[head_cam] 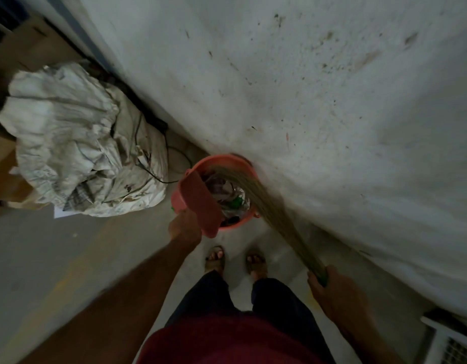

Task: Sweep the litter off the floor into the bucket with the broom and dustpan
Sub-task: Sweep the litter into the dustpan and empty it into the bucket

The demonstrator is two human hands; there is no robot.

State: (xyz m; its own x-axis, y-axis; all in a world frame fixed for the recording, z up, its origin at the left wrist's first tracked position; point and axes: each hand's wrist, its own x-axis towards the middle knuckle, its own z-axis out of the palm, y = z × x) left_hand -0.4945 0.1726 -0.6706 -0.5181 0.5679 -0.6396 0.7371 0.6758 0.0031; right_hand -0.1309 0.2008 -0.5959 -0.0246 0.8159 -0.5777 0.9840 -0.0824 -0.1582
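The left hand [185, 228] grips the dustpan [200, 199], tipped over the orange bucket [246, 169] by the wall. The right hand [329, 287] clasps the broom [277, 214], its bristles reaching down into the bucket among wrappers and scraps. With the pan tilted across the rim, a hard flick could scatter litter onto the floor [69, 258] or nudge the bucket over.

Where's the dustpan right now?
In the head view the dustpan is tipped over the bucket's left rim, held by the left hand.
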